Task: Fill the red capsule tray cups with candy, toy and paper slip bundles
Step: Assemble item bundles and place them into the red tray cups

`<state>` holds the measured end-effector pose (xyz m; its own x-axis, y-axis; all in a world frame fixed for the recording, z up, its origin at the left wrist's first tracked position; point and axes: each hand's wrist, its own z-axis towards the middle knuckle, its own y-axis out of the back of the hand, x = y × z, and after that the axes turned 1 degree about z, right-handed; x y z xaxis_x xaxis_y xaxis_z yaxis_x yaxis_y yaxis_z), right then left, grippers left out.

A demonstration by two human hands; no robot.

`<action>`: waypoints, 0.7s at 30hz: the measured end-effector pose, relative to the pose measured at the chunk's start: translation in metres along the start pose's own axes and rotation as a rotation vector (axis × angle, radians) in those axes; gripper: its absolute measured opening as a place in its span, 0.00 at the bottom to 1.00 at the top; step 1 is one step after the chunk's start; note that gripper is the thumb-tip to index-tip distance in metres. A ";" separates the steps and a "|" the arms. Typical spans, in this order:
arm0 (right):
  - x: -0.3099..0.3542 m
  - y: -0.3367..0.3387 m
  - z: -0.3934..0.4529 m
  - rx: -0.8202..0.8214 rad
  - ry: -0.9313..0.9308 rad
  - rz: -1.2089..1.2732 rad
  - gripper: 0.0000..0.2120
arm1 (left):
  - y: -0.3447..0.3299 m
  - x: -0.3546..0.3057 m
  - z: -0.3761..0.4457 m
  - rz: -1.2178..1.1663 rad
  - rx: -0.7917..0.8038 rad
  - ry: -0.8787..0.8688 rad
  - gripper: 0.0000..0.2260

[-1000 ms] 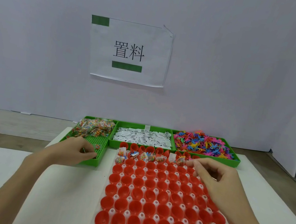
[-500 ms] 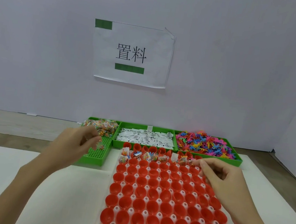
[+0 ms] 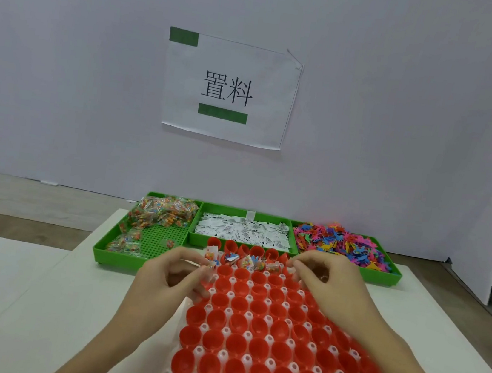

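We see the red capsule tray (image 3: pixel 274 340) filling the near table (image 3: pixel 36 299), bare room to its left. Our left hand (image 3: pixel 169 282), over the candy bin (image 3: pixel 150 236) a second ago, now pinches a small bundle (image 3: pixel 208 264) at the tray's far-left corner. Our right hand (image 3: pixel 329 281) pinches something at the filled far row; what, we cannot tell. Beyond sit paper slips (image 3: pixel 242 231) and toys (image 3: pixel 340 244).

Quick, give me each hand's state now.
Left hand: pinching a candy packet.
Right hand: fingers curled over the red tray; contents unclear.
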<state>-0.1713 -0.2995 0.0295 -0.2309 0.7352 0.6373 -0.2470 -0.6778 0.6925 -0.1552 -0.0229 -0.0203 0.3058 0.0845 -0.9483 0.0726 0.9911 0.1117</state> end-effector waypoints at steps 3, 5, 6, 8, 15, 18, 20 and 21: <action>-0.002 -0.007 0.047 0.050 0.025 -0.149 0.06 | 0.001 -0.001 0.001 -0.023 -0.017 0.009 0.09; -0.008 -0.014 0.081 0.075 0.016 -0.231 0.08 | 0.003 -0.001 0.002 -0.008 -0.020 -0.003 0.05; -0.012 -0.018 0.096 0.088 0.005 -0.272 0.09 | 0.005 0.000 0.002 -0.006 -0.021 -0.007 0.04; -0.022 -0.028 0.121 0.119 -0.009 -0.339 0.10 | 0.006 -0.001 0.003 -0.018 -0.029 -0.015 0.05; -0.041 -0.054 0.164 0.305 0.026 -0.579 0.16 | 0.012 -0.003 0.003 -0.012 -0.053 -0.023 0.11; -0.047 -0.058 0.168 0.344 0.026 -0.568 0.09 | 0.014 -0.001 0.005 0.022 -0.058 -0.034 0.09; -0.049 -0.060 0.168 0.329 0.025 -0.545 0.06 | 0.015 -0.001 0.005 0.030 -0.058 -0.040 0.07; -0.049 -0.060 0.167 0.322 0.029 -0.541 0.05 | 0.015 -0.001 0.005 0.032 -0.059 -0.041 0.07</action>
<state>0.0122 -0.2941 0.0129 -0.1793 0.9704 0.1620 -0.0413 -0.1719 0.9842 -0.1494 -0.0085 -0.0156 0.3456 0.1127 -0.9316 0.0069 0.9924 0.1227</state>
